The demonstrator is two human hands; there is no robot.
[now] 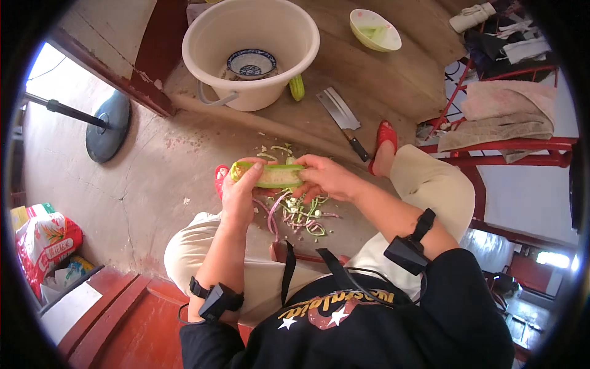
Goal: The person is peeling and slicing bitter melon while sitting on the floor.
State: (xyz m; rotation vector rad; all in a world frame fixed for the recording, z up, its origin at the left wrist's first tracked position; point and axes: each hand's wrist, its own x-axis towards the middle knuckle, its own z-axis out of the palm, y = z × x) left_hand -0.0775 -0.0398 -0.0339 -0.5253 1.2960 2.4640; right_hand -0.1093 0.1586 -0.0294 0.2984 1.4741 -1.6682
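Observation:
My left hand (244,182) grips one end of a pale green gourd piece (279,176), its whitish inside facing up. At its other end, the fingers of my right hand (322,177) pinch the gourd, thumb near the cut flesh. Vegetable peelings and trimmings (302,212), green, white and purplish, lie on the floor below it. A cleaver (339,108) with a black handle rests on the step beyond my right hand. Near the bucket's base lies another green gourd (297,87). A bowl (375,30) farther back holds pale green pieces.
A white bucket (193,64) with a blue-patterned bowl (252,63) inside stands on the step. To the left are a round black stand base (108,127) and a red-and-white bag (48,244). Towels (507,110) hang over a red rack at right.

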